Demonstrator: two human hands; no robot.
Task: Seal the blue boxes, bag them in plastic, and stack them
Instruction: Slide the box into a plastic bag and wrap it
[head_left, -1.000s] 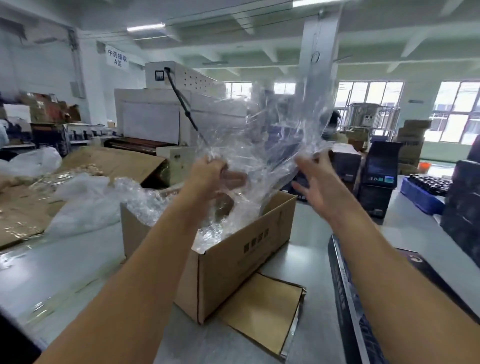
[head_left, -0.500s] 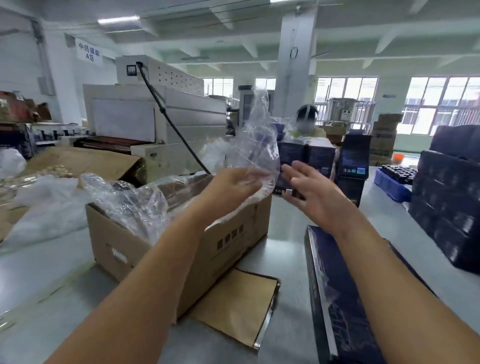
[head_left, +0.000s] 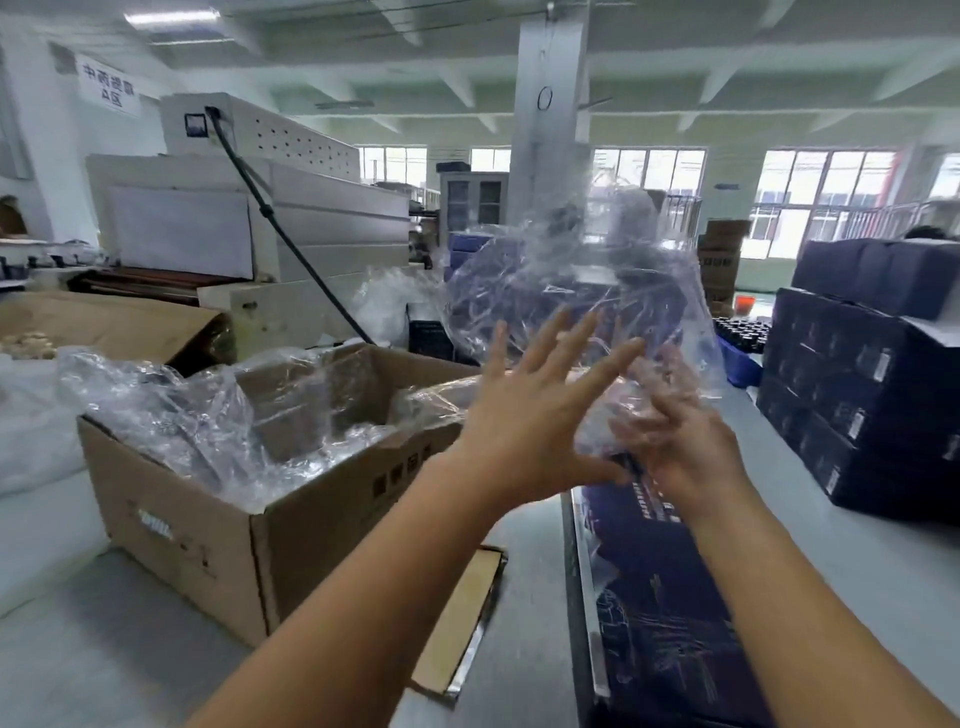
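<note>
Head view: the left hand (head_left: 530, 415) is wide open, fingers straight and spread, holding nothing. Its palm faces the plastic bag (head_left: 571, 291), but I cannot tell whether it touches the film. The right hand (head_left: 685, 441), blurred and veiled by the film, looks curled round the bag's lower edge and holds it up at centre frame, billowing upward.

The blue box (head_left: 665, 597) lies flat on the worktop (head_left: 857, 582) in the lower right of the frame, just below both hands. Its long axis runs from the bottom edge of the frame up toward the hands, with the far short end pointing at the bag. A stack of blue boxes (head_left: 852, 395) stands at the right edge, and a cardboard carton (head_left: 208, 530) of loose plastic sits at left centre.

The likely trouble is the thin film: it may cling to itself and hide the bag's mouth, or slip from a one-handed grip. If the bag is dragged over a box corner it could tear, or it could push the box along the smooth worktop.
</note>
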